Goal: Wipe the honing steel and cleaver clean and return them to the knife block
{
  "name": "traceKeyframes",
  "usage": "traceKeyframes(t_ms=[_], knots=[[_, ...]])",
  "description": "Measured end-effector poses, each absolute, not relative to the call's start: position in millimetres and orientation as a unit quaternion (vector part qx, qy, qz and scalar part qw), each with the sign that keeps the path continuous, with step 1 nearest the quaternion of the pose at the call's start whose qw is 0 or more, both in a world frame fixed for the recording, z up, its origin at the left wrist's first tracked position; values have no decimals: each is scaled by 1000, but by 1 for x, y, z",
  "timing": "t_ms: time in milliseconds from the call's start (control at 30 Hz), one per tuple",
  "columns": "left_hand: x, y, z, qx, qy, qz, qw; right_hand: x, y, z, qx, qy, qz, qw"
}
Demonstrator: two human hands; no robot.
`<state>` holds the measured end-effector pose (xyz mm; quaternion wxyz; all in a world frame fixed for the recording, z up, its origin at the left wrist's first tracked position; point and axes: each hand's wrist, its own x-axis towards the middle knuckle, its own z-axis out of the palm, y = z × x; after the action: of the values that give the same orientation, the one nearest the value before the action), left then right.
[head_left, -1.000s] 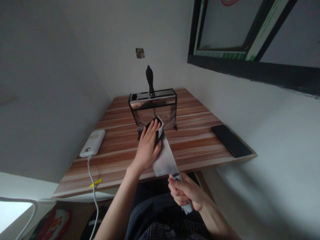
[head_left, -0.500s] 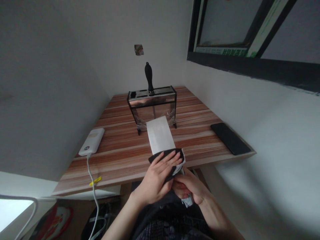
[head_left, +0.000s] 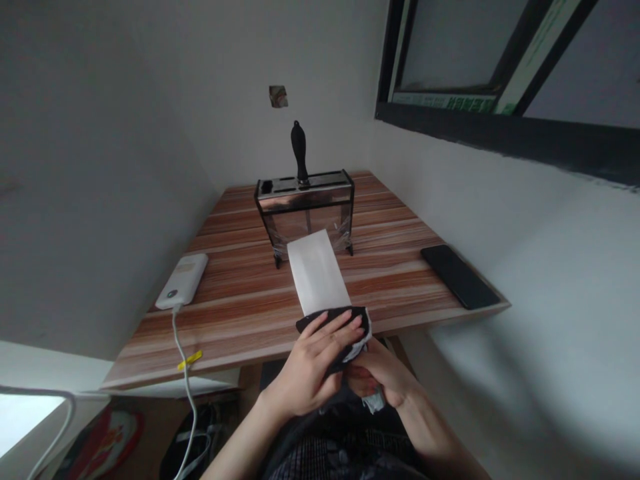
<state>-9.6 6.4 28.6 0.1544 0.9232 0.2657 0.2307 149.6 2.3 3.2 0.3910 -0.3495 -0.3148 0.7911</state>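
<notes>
A cleaver with a broad, pale rectangular blade [head_left: 320, 270] points away from me, over the table's front part. My left hand [head_left: 323, 357] lies across the lower blade, its fingers pressing a black cloth [head_left: 345, 317] with a whitish edge against it. Close beside it, my right hand [head_left: 380, 373] is closed at the handle end; the handle itself is hidden. A pale grey piece of cloth [head_left: 374, 401] sticks out below the right fingers. Beyond the blade tip stands a clear-sided knife block [head_left: 305, 200], with a black-handled tool [head_left: 299, 150] upright in it.
A white power bank [head_left: 184, 280] with a white cable [head_left: 180, 337] lies on the left of the wood-grain table [head_left: 240, 293]. The cable passes a yellow tag [head_left: 190, 360]. On the right lies a black phone [head_left: 460, 277], near the wall. A dark window frame [head_left: 450, 127] is above.
The left hand and black cloth have slid slightly toward me, baring a little more blade. The blade's far end has shifted slightly left. The right hand stays nearly still.
</notes>
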Motion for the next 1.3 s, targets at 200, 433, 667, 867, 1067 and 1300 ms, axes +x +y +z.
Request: traceKeyframes(t_ms=[200, 433, 667, 867, 1067, 1300], knots=[[-5, 17, 33, 903, 332, 246, 120, 155, -4, 3, -320, -294, 827, 358], [-3, 37, 45, 874, 382, 280, 110, 158, -6, 4, -306, -301, 830, 355], [-9, 62, 60, 845, 410, 334, 80, 157, -7, 11, -288, -302, 844, 338], [-18, 91, 75, 823, 420, 379, 58, 154, -7, 6, -267, -308, 851, 330], [-13, 99, 77, 813, 439, 382, 18, 153, -7, 2, -251, -293, 860, 333], [-5, 84, 69, 837, 432, 334, -33, 155, -8, 3, -262, -266, 866, 333]])
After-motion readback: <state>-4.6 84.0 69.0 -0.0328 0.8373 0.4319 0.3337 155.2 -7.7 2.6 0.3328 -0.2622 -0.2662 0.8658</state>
